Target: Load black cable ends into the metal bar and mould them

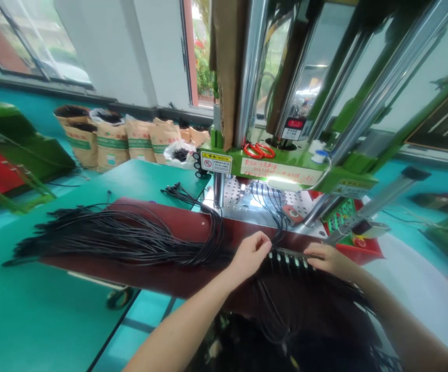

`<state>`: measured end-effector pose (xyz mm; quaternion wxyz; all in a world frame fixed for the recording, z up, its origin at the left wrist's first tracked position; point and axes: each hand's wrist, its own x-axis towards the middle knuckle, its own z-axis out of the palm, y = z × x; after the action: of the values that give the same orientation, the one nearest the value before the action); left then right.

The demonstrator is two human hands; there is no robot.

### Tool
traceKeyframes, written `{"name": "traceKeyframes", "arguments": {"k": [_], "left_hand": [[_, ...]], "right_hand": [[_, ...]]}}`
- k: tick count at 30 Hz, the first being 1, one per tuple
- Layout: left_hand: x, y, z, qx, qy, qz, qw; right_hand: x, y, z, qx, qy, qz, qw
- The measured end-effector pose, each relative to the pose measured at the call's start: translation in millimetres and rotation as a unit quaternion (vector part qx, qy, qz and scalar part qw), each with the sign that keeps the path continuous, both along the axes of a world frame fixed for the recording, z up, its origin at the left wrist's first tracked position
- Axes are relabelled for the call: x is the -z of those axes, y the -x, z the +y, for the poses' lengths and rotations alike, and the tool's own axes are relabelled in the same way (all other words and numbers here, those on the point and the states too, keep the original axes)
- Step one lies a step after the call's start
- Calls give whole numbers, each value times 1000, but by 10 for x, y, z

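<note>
My left hand [252, 254] is closed in a pinch at the left end of a narrow metal strip [289, 253]. What its fingertips hold is too small to make out. At the strip's right end, my right hand [326, 260] grips it between thumb and fingers. A row of pale metallic cable ends [287, 260] sits along the strip, with thin black cables [272, 305] hanging below toward me. Left of my hands, a large bundle of black cables [131, 235] lies across a dark red board [170, 279].
A green press machine [278, 163] with steel columns stands ahead; cables lie on its perforated plate [234, 194]. Red-handled scissors [258, 150] rest on its crossbar. A control panel [342, 217] is at right. A green table [73, 305] extends left, with paper sacks [111, 144] behind.
</note>
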<state>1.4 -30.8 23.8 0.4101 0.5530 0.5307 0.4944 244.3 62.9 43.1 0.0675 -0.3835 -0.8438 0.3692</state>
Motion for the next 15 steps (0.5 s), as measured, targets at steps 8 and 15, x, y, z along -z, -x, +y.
{"name": "traceKeyframes", "arguments": {"k": [8,15], "left_hand": [[202,137,219,-104,-55,51,992],[214,92,182,-71,-76,73,992]], "right_hand": [[57,273,283,-65,-94,-19,993],[-65,787,986,161,-230,77,957]]}}
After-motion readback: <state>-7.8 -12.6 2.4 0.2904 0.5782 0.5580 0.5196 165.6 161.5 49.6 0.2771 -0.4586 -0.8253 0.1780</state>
